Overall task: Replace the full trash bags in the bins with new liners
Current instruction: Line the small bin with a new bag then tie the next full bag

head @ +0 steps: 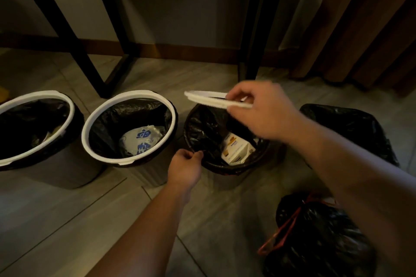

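Three small bins with black liners stand in a row on the floor. The left bin (56, 173) and the middle bin (94, 141) carry white rings on their rims. My right hand (263, 112) grips the third bin's white ring (204, 95), tilted and lifted above that bin (225, 167). A carton (236, 149) lies inside its black liner (202, 128). My left hand (185, 167) pinches the liner's near-left edge at the rim. White and blue packaging (141, 139) lies in the middle bin.
A tied black trash bag with red drawstrings (315, 238) lies at the lower right. Another black bag (351, 128) sits right of the third bin. Black table legs (108, 51) stand behind the bins, and a curtain (360, 29) hangs at the right.
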